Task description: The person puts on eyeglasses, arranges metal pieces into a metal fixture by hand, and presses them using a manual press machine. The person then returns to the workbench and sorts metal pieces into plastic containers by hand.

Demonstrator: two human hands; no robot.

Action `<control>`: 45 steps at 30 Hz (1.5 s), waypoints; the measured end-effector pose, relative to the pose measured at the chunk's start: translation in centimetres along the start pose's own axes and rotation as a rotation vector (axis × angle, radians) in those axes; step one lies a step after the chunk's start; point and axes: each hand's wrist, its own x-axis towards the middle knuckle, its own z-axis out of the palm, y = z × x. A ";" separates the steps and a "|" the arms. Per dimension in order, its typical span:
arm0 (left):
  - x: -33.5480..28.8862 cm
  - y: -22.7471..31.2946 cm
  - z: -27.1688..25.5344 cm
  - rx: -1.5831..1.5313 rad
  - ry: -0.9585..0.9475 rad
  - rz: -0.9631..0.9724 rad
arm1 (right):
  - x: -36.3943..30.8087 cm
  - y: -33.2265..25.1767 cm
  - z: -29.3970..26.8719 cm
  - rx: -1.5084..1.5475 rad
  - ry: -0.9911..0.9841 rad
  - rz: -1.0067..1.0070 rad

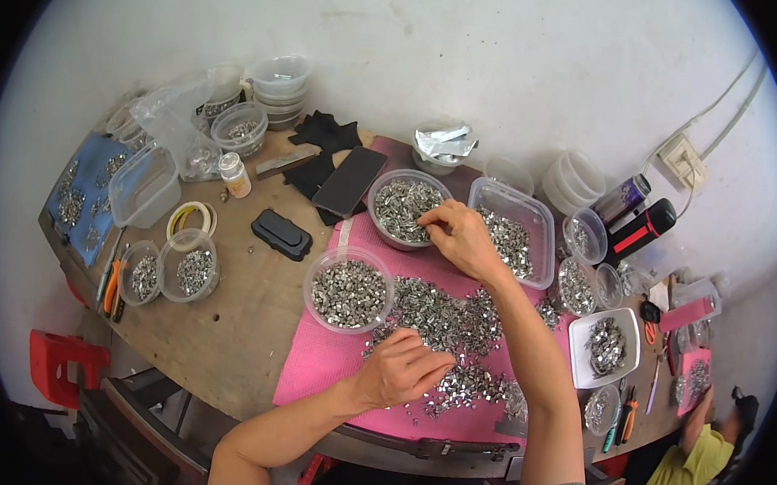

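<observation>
My right hand (463, 236) reaches over the right side of a round clear bowl (373, 208) of small shiny metal pieces, its fingertips pinched together just above them. Lower down, my left hand (402, 366) is closed with thumb and fingertips together, above the near part of a loose pile of metal pieces (437, 315). What either pinch holds is too small to tell. The pile lies on a pink cloth mat (311, 370). Another round tub (308, 301) of chunkier metal pieces stands left of the pile, and a rectangular clear box (545, 224) of pieces right of the bowl.
Left on the wooden table (233, 357) are a phone (350, 181), a black case (282, 234), tape rolls (179, 220), tubs and pliers (112, 285). A white dish (579, 358) and a black-red flask (639, 234) stand right. Another person's yellow sleeve (684, 469) shows far right.
</observation>
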 end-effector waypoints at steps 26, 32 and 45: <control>-0.2 0.0 0.0 -0.002 -0.017 -0.003 | -0.1 -0.1 0.3 0.075 0.092 0.072; 0.3 0.1 0.1 -0.023 -0.013 0.005 | -1.1 -0.6 -0.4 0.039 0.314 -0.069; 0.1 0.1 0.0 -0.066 -0.137 0.029 | -11.0 -0.9 -1.2 0.011 0.019 -0.010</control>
